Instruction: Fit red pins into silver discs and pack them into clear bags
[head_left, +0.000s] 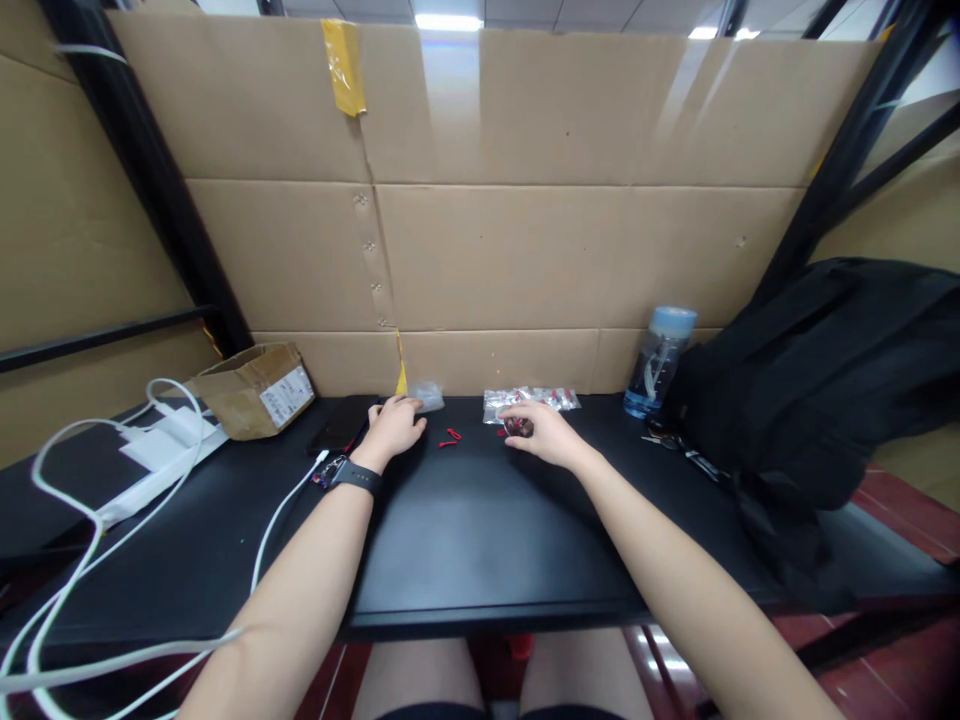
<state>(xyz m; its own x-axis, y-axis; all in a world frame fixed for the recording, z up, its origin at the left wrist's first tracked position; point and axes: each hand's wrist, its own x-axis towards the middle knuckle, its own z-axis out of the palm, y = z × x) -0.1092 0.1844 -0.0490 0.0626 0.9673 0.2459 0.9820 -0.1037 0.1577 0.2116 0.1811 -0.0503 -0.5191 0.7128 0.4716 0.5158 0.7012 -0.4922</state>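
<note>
My right hand (541, 432) is closed around a small dark red round object (518, 427), just in front of the flat silvery plastic packets (531, 400) at the back of the black table. My left hand (395, 426) rests on the table near a dark phone-like item (345, 424), fingers spread, with a clear plastic bag (427, 396) just beyond its fingertips. I see nothing held in it. Between the hands lie small red cord pieces (452, 437).
An open cardboard box (259, 390) stands at the back left, beside a white power strip (161, 475) with looping white cables. At the right are a blue-lidded bottle (660, 362), keys (660, 437) and a black backpack (817, 370). Cardboard walls the back.
</note>
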